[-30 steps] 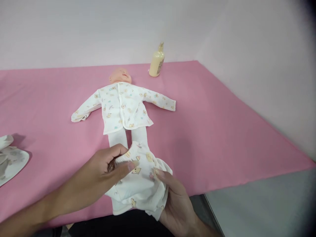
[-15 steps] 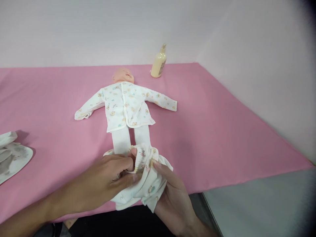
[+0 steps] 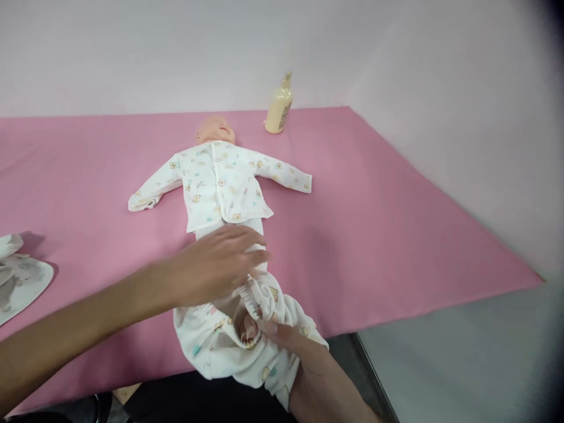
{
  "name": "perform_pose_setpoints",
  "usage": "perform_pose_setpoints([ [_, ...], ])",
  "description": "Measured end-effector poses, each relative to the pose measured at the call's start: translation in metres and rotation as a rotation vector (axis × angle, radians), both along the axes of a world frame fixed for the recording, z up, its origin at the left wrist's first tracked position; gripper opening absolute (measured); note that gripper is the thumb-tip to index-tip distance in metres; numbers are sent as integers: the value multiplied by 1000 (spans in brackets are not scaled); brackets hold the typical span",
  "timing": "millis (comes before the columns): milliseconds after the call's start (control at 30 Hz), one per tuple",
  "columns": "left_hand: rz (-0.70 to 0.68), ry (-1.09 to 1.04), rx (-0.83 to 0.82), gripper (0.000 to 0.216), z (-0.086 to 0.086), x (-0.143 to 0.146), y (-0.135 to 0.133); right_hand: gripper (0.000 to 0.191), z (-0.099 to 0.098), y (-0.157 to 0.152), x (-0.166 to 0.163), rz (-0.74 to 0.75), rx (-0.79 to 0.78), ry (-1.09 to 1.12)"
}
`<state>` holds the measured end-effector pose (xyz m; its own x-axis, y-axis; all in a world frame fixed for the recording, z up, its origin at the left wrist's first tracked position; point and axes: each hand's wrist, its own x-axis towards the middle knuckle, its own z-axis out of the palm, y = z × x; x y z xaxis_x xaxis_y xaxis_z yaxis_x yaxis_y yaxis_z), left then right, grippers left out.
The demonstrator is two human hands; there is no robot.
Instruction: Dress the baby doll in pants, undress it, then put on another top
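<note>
A baby doll point(image 3: 217, 130) lies on its back in a white printed jacket point(image 3: 227, 182), its head at the far side. Baby trousers point(image 3: 207, 338) in a like print are bunched around its lower legs at the near table edge. My right hand point(image 3: 308, 364) grips them from the right, thumb on top near the gathered waistband. Something skin-toned shows inside the opening; I cannot tell whether it is a foot or fingers. Over the doll's white-covered legs point(image 3: 256, 226) is my left hand point(image 3: 227, 258), slightly blurred, fingers stretched out and holding nothing.
A pale yellow pump bottle point(image 3: 279, 111) stands at the back, beyond the doll's head. White printed cloth items point(image 3: 26, 279) lie at the left edge. The pink table cover point(image 3: 374, 235) meets a white wall behind and another at the right.
My left hand has let go of the trousers and moved up over the doll's legs. The waistband opening now shows. My right hand keeps its grip, slightly lower in view.
</note>
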<state>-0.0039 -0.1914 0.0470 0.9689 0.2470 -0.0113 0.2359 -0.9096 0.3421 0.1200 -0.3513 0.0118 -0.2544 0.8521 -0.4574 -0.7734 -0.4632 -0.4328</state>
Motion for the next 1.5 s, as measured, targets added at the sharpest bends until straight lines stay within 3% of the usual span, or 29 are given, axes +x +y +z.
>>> perform_pose_setpoints([
  [67,-141,65,88,35,-6,12,3,19,0,-4,1,9,-2,-8],
  [133,-195,128,126,33,-8,21,4,20,-2,-9,3,32,4,17],
  [333,-216,221,131,32,-8,32,7,27,-17,-22,12,70,53,108],
  [533,-221,344,121,30,-11,43,9,30,-39,-23,6,26,-33,135],
  [633,-212,320,135,28,-14,45,11,35,-41,-20,3,4,-68,106],
  [867,-232,330,213,35,-11,51,18,39,-38,-19,10,129,-18,105],
  [1100,-240,374,218,40,-7,55,20,45,-56,-28,10,193,-13,85],
  [1367,-236,246,308,27,-15,51,18,41,-55,-27,8,120,-83,103],
  [1500,-224,191,279,24,-9,50,16,37,-54,-29,6,106,-130,105],
])
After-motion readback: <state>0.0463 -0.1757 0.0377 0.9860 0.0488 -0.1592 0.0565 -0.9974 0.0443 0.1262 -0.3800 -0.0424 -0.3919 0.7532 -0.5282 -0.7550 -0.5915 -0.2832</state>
